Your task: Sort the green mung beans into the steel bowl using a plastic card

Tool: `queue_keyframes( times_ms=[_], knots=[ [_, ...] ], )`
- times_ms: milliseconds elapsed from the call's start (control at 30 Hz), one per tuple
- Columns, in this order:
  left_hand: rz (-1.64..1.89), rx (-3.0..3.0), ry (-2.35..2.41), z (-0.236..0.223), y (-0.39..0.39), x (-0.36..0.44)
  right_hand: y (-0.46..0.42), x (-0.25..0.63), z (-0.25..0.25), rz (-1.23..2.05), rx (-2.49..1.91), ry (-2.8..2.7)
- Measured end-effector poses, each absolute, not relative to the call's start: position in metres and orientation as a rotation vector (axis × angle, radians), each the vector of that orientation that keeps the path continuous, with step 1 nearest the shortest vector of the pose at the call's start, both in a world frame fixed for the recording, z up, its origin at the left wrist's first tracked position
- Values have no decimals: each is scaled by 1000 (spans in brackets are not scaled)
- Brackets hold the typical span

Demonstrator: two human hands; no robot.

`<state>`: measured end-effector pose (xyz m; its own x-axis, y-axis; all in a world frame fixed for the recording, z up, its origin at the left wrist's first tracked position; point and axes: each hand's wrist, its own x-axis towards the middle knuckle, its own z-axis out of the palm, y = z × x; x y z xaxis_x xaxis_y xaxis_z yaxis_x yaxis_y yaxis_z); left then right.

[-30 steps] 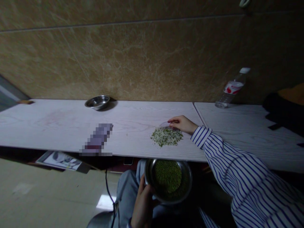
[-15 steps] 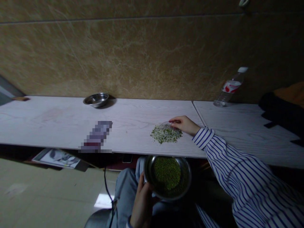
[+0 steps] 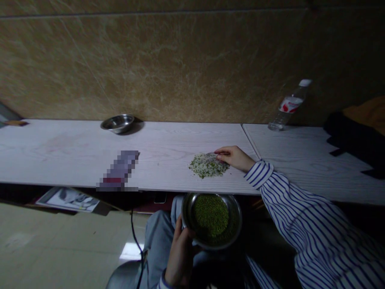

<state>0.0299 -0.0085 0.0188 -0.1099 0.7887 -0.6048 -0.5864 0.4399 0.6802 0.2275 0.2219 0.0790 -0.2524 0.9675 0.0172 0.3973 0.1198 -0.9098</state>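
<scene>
A steel bowl point(image 3: 236, 235) of small green beans point(image 3: 212, 216), which look like mung beans, sits low in front of the table edge. My left hand point(image 3: 182, 251) grips its left rim, thumb on top. On the white table point(image 3: 168, 140) lies a loose pile of white grains mixed with green beans point(image 3: 207, 165). My right hand point(image 3: 231, 156) is at the pile's right side with fingers and thumb pinched together. Something faint and see-through seems to lie at its fingertips, too unclear to name.
Toward the wall stands a second steel bowl point(image 3: 118, 123). A blurred-out flat object point(image 3: 118, 170) lies left of the pile. At the back right is a clear bottle point(image 3: 288, 106), with dark cloth point(image 3: 351, 140) beyond it. A black cable point(image 3: 135, 237) hangs below the table.
The view has shifted slightly, so most things appear a little higher in the picture. My right hand remains at the pile, and my left hand still holds the bowl.
</scene>
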Motion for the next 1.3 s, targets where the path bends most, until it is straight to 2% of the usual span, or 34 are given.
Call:
queue_keyframes(
  times_ms=[467,867,1300],
  knots=[
    [1165,218,1200,16,-10,30,213,230,72,1002,-1310,-1780],
    [1138,218,1214,15,-10,29,203,230,72,1049,-1334,-1709],
    [1162,234,1234,19,-11,32,199,236,70,895,-1274,-1806]
  ],
)
